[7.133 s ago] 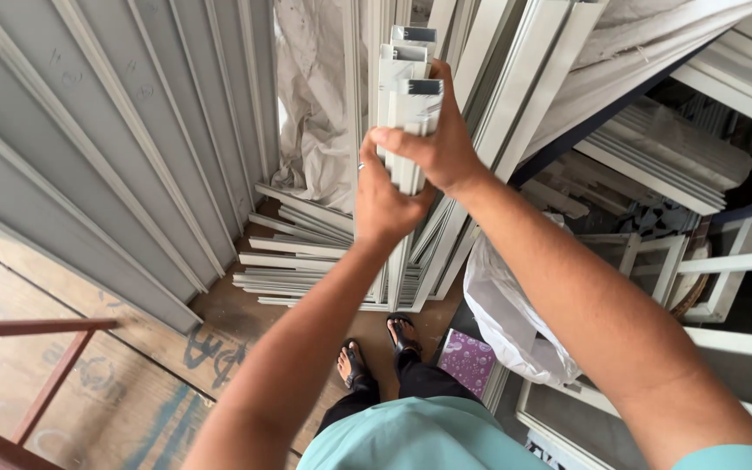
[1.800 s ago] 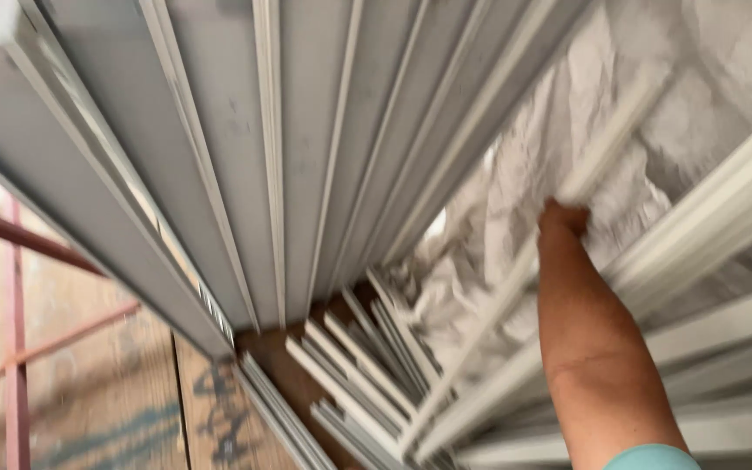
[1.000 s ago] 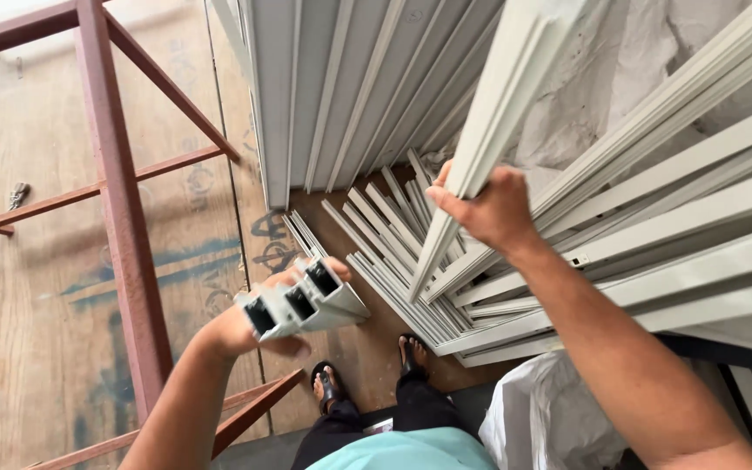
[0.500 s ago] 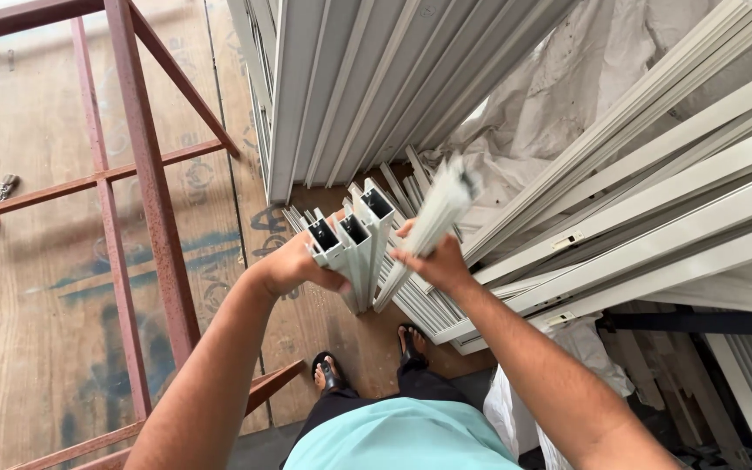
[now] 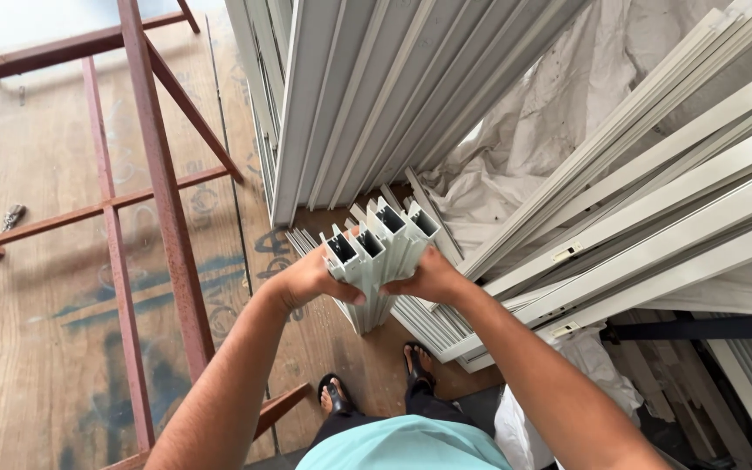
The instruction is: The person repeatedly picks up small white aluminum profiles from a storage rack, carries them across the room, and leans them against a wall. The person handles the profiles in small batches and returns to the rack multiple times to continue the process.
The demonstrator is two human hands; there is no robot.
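Note:
I hold a bundle of several pale green-white hollow aluminium profiles (image 5: 378, 248) upright in front of me, their open ends facing the camera. My left hand (image 5: 305, 280) grips the bundle from the left side. My right hand (image 5: 431, 277) grips it from the right. The profiles' lower ends reach down toward the plywood floor (image 5: 45, 331), just ahead of my feet in black sandals (image 5: 337, 396).
Many long white profiles lean in a stack (image 5: 367, 96) straight ahead and more lie slanted at the right (image 5: 654, 226), over a white cloth (image 5: 559, 113). A rust-red steel frame (image 5: 163, 200) stands at the left. A white bag (image 5: 550, 409) sits by my right leg.
My right hand has left the leaning stack and joined its profile to the bundle in my left hand. Both hands now hold the bundle together, closer to my body.

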